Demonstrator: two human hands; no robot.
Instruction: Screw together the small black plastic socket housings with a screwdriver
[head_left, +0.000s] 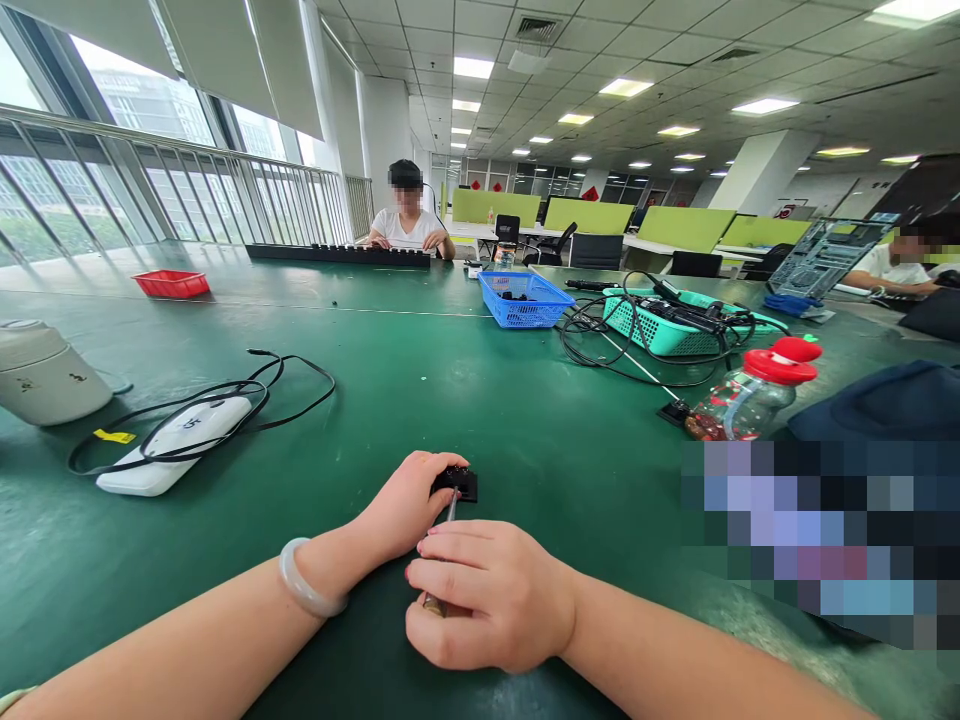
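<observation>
My left hand (409, 500) grips a small black block-shaped part (466, 484) and holds it down on the green tabletop. Its fingers are closed around the part's left side, which hides some of it. In my right hand (491, 595) is a screwdriver (451, 508), its thin metal shaft reaching forward to the near side of the black part. Most of the screwdriver's handle is covered by my curled fingers. Whether its tip sits in a screw is too small to tell.
On the left lie a white power bank (176, 450) with a black cable and a white jar (45, 375). Ahead are a red tray (172, 284), a blue basket (529, 308), a teal basket (652, 335) with cables, and a red-lidded bottle (750, 395). A person (406, 215) sits opposite.
</observation>
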